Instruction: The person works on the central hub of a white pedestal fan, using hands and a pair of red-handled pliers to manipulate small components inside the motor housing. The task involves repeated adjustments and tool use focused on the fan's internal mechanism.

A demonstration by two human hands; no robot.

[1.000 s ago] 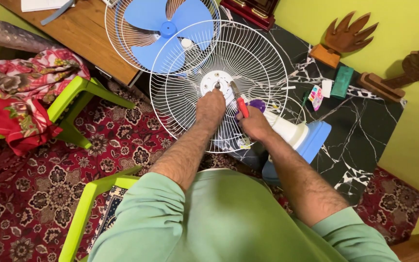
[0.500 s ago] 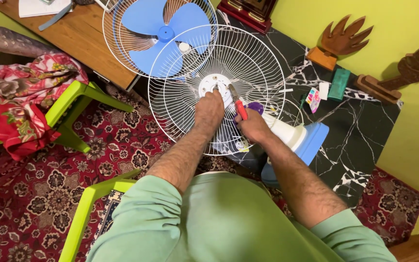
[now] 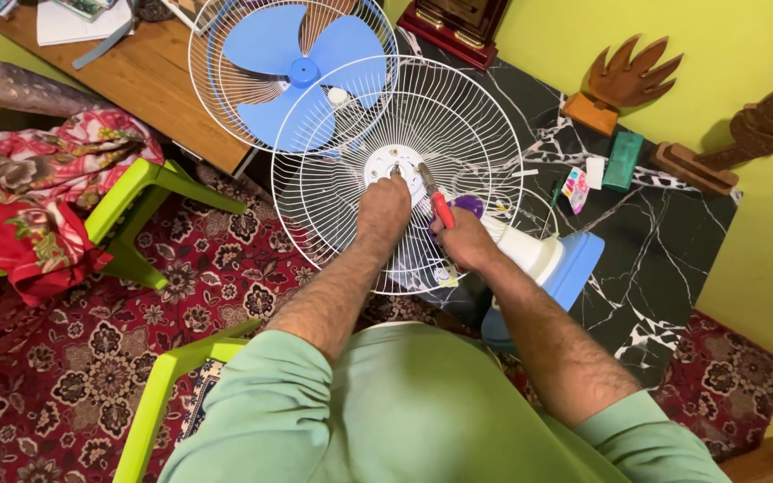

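Left hand (image 3: 383, 207) bunched at the white centre hub (image 3: 393, 165) of the rear wire fan guard (image 3: 397, 174), fingertips pressed together against the hub; whether something small sits pinched between them, impossible to tell. Right hand (image 3: 463, 240) just right of the hub, fingers curled and clamped on the red handle of a screwdriver (image 3: 435, 197), its metal tip angled up toward the hub. Guard standing roughly upright, face-on to the camera, carried on the white and blue fan body (image 3: 552, 261) lying behind and to the right of the hub.

Above and left of the hub, overlapping the guard's rim: a second wire guard (image 3: 293, 76) with the blue three-blade propeller (image 3: 301, 72) inside it, resting on the wooden table (image 3: 149, 80). Right of the hub, on the black marble slab (image 3: 664, 241): a small colourful packet (image 3: 574, 186) and a green box (image 3: 624, 161), near each other. Further right, against the yellow-green wall: a carved wooden hand-shaped piece (image 3: 624, 85). Left of the hub: a lime green plastic chair (image 3: 131, 206) draped with red floral cloth (image 3: 33, 197). Below, a red patterned carpet (image 3: 55, 358).
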